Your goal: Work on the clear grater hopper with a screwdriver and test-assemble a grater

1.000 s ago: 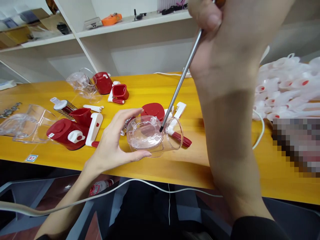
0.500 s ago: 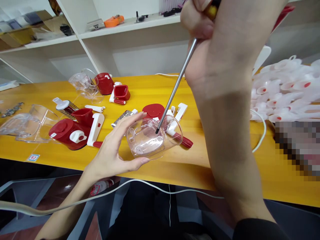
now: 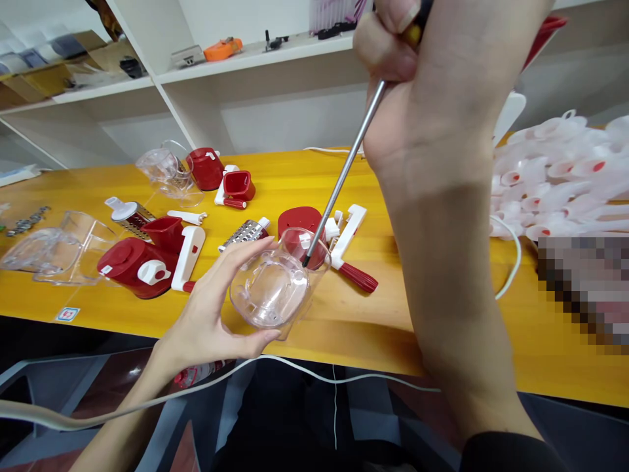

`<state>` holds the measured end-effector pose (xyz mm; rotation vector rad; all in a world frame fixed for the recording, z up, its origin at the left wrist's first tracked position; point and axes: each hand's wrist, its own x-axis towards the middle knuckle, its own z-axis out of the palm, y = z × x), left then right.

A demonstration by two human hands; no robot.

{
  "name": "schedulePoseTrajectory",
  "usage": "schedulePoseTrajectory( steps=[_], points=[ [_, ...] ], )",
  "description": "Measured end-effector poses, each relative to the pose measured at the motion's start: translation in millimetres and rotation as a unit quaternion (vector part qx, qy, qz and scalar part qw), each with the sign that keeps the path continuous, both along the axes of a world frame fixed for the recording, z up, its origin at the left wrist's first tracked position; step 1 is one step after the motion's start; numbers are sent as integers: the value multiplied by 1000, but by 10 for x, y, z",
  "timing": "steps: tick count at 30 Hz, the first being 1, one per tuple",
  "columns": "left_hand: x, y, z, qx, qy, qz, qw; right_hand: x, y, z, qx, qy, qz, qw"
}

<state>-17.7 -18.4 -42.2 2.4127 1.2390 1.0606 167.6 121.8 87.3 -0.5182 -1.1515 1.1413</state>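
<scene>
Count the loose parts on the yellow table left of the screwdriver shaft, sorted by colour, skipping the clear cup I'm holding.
Red plastic housings: 4
Clear plastic housings: 2
Metal grater drums: 2
Total: 8

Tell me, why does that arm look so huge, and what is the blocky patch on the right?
Head view: the right hand, holding the screwdriver, sits close to the wide lens, so it looms large; the clear cup in the left hand stays sharp; the blocky patch is deliberate pixelation; the shelves bow slightly.
</scene>
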Motion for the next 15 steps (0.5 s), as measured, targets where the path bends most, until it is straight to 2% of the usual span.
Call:
schedulePoseTrajectory(
  steps=[3, 5, 9, 11, 15],
  points=[
    [12, -11, -32, 46, 5, 66, 997, 9, 1, 3, -1, -10, -8, 1000],
    [18, -39, -54, 62, 14, 87, 994, 20, -3, 8, -5, -12, 2, 1000],
    [5, -102, -90, 29, -15, 46, 998, 33, -10, 6, -9, -6, 24, 1000],
    [11, -118, -97, 35, -18, 52, 998, 24, -22, 5, -4, -2, 27, 1000],
    [104, -120, -73, 82, 66, 165, 981, -23, -67, 14, -4, -6, 2, 1000]
  ],
)
